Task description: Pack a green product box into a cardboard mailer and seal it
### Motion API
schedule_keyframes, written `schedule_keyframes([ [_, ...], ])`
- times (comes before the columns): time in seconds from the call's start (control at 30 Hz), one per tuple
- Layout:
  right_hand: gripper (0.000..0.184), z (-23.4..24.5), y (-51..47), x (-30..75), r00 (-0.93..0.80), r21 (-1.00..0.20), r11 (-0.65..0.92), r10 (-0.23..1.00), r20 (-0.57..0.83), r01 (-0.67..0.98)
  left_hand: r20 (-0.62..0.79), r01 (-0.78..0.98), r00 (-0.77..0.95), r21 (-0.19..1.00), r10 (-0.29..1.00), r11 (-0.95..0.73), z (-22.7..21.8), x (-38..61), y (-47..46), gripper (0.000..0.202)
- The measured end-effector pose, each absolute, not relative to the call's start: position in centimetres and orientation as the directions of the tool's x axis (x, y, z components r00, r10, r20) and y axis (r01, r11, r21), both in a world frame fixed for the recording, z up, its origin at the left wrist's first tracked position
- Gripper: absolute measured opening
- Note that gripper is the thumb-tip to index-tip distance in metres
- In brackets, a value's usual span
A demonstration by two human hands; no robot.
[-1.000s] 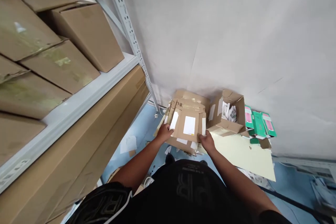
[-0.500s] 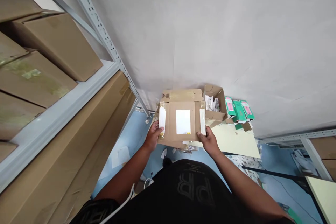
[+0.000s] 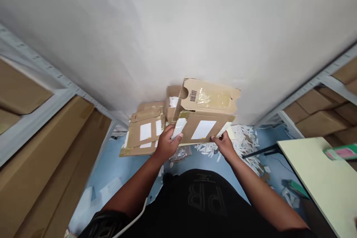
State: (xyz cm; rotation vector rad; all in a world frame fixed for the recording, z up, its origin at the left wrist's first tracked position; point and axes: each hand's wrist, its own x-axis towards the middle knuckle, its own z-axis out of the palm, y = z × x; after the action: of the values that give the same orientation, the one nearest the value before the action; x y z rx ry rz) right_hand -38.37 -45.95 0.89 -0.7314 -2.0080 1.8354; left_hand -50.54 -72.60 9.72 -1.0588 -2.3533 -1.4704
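A brown cardboard box (image 3: 189, 128) with its lid flap raised is held in front of me between both hands. White labels and clear tape show on its panels, and a barcode is printed on the lid. My left hand (image 3: 168, 142) grips its left side, thumb over the white label there. At the lower right edge my right hand (image 3: 224, 144) pinches the cardboard between thumb and fingers. Just left of the held box lie flattened cardboard boxes (image 3: 136, 128) with white labels. An open carton (image 3: 173, 91) is partly hidden behind it.
Shelves with brown cartons (image 3: 320, 119) stand on the right, and tall brown cardboard (image 3: 55, 160) fills the left rack. Scattered white scraps (image 3: 247, 141) cover the blue floor. A pale table (image 3: 312, 171) with a green-and-pink box (image 3: 341, 152) is at the right.
The view has swung right. The held box has gone from facing me flat to tilted, with its lid flap raised. The flattened boxes at its left are now uncovered.
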Motion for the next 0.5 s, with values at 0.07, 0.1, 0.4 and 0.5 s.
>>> schedule_keyframes([
  [0.07,0.053,1.0,-42.2,-35.3,-0.752,-0.983,0.017,0.646,-0.13,0.184,0.495,0.699,-0.662,0.678,0.563,0.225,9.9,-48.9,-68.1,0.017],
  [0.1,0.052,1.1,-40.5,-33.9,-0.721,-0.983,-0.004,0.679,-0.138,0.184,0.498,0.725,-0.62,0.659,0.607,0.2,10.0,-48.3,-66.0,0.016],
  [0.4,0.066,-1.0,-29.3,-22.3,-0.335,-0.963,-0.153,0.916,-0.222,0.22,0.496,0.854,-0.205,0.512,0.844,-0.094,9.2,-45.6,-49.0,0.01],
  [0.5,0.077,-2.4,-26.1,-18.7,-0.116,-0.919,-0.219,0.956,-0.269,0.327,0.492,0.864,-0.046,0.457,0.87,-0.212,7.8,-45.2,-43.1,0.009],
])
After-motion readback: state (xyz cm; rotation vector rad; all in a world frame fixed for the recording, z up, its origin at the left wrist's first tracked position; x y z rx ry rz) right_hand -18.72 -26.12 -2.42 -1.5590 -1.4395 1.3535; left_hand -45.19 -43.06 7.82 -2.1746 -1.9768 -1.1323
